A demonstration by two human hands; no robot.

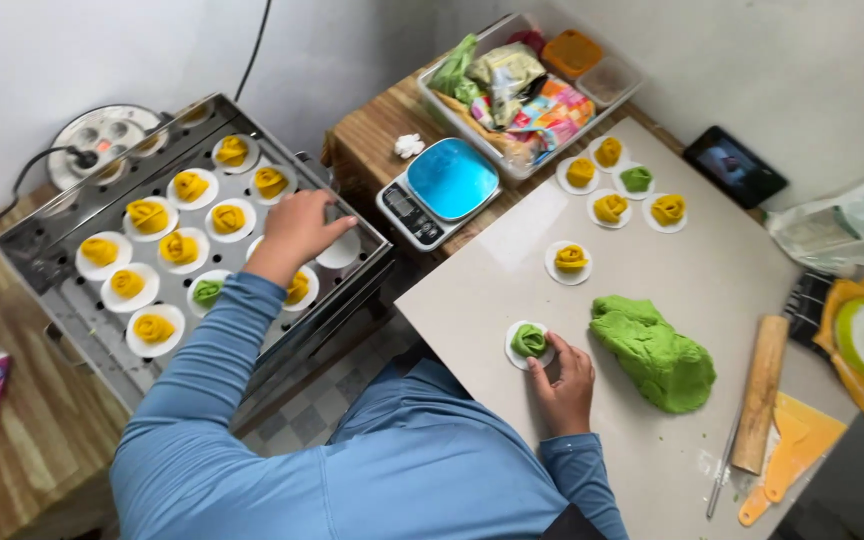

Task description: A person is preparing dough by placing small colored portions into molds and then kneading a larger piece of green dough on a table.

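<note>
Left hand (297,228) stretched out over the steel steamer tray (42,235) at left, fingers spread and resting on a white paper round (340,250) at the tray's right edge, among yellow dough rolls (179,247) on their own rounds. Right hand (562,385) down on the pale work board (712,290), fingertips pinching the edge of the round under a green dough roll (529,340). Just right of it, a big lump of green dough (657,352); further right, a wooden rolling pin (760,395). Far side: a blue-topped kitchen scale (442,190).
</note>
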